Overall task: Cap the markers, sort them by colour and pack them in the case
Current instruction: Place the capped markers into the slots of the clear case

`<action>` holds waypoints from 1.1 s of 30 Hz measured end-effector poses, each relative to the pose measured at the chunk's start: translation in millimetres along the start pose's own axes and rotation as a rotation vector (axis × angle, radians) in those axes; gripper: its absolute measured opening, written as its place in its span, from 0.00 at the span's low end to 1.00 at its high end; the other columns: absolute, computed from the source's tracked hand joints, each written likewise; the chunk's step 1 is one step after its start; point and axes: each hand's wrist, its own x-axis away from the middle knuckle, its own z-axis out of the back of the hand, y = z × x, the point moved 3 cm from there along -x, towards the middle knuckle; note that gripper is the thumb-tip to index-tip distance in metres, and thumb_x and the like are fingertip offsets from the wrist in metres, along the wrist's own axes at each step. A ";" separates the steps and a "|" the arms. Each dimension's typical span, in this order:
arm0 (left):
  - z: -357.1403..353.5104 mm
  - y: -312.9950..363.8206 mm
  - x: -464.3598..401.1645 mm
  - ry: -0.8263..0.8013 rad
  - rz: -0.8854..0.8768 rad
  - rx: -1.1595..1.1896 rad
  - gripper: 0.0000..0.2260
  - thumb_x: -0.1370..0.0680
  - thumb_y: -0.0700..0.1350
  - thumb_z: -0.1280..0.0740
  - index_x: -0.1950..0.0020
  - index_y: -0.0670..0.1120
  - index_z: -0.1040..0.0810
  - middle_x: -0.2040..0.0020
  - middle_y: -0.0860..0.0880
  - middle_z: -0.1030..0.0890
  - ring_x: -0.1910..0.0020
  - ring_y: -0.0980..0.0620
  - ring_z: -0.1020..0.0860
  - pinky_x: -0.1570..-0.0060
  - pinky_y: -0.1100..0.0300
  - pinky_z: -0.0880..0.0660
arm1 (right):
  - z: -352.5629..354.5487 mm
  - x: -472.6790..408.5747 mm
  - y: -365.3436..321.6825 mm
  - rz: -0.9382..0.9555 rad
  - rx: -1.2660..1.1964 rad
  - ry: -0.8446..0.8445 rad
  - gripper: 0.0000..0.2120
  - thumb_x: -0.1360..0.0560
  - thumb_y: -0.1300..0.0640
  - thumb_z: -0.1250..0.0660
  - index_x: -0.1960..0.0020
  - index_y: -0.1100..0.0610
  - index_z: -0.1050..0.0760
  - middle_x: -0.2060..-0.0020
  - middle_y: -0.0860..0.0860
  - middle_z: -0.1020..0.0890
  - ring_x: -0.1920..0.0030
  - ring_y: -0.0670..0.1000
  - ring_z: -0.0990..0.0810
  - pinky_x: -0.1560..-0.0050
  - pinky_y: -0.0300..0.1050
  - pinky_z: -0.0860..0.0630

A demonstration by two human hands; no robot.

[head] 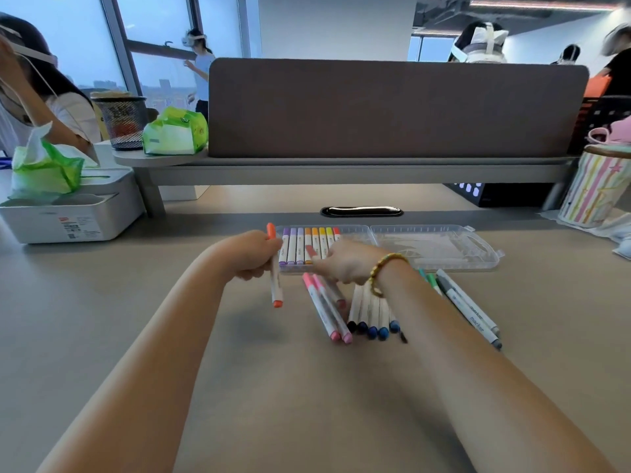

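- Blue markers [372,315] lie nearest, lower centre, pink markers [326,310] beside them.
- Left hand [251,254] grips an orange marker [275,268], its long axis near upright, just left of the case [362,233].
- Right hand [348,264] pinches a red marker [312,251] over the case's filled row, nearer the free slots.
- Wrist hides the green markers [431,279]; caps look blurred.

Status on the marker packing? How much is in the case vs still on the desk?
Done: a row of purple, orange, yellow and red markers sits in the case. In hand: the left hand grips an orange marker; the right hand pinches a red marker over the case. Left: pink markers, blue markers, and green and grey markers lie on the desk.
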 end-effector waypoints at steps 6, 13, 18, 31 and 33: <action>-7.9 72.6 -28.2 0.068 -0.148 -0.070 0.24 0.17 0.54 0.52 0.65 0.41 0.31 0.72 0.48 0.32 0.75 0.53 0.36 0.73 0.63 0.38 | 41.1 -11.3 51.8 -0.112 -0.310 0.109 0.15 0.20 0.48 0.45 0.58 0.57 0.29 0.68 0.50 0.28 0.70 0.46 0.33 0.69 0.37 0.35; -35.5 103.2 -84.3 0.016 -0.088 -0.141 0.21 0.17 0.52 0.50 0.63 0.39 0.36 0.73 0.48 0.34 0.76 0.53 0.38 0.74 0.63 0.38 | 66.1 -33.2 87.4 -0.186 -0.606 0.276 0.13 0.21 0.51 0.43 0.59 0.57 0.28 0.68 0.52 0.29 0.69 0.48 0.31 0.68 0.38 0.31; -53.2 113.6 -109.0 0.089 -0.157 -0.247 0.15 0.17 0.48 0.46 0.37 0.42 0.28 0.60 0.43 0.24 0.64 0.49 0.24 0.59 0.59 0.26 | 64.6 -50.3 98.6 -0.194 -0.686 0.270 0.11 0.21 0.53 0.42 0.58 0.57 0.29 0.68 0.52 0.30 0.70 0.47 0.33 0.72 0.36 0.35; -79.2 96.7 -111.8 0.319 -0.309 -0.565 0.20 0.18 0.51 0.46 0.30 0.42 0.37 0.37 0.42 0.27 0.40 0.45 0.28 0.45 0.53 0.28 | 62.2 -54.9 105.1 -0.195 -0.627 0.279 0.10 0.20 0.53 0.43 0.54 0.58 0.29 0.67 0.52 0.30 0.69 0.46 0.32 0.72 0.34 0.33; -78.4 87.9 -109.9 0.259 -0.404 -0.622 0.20 0.18 0.50 0.49 0.28 0.43 0.37 0.28 0.42 0.35 0.30 0.43 0.37 0.33 0.50 0.36 | 62.0 -54.8 106.8 -0.194 -0.627 0.283 0.11 0.20 0.53 0.43 0.55 0.58 0.28 0.67 0.52 0.30 0.70 0.47 0.32 0.73 0.34 0.33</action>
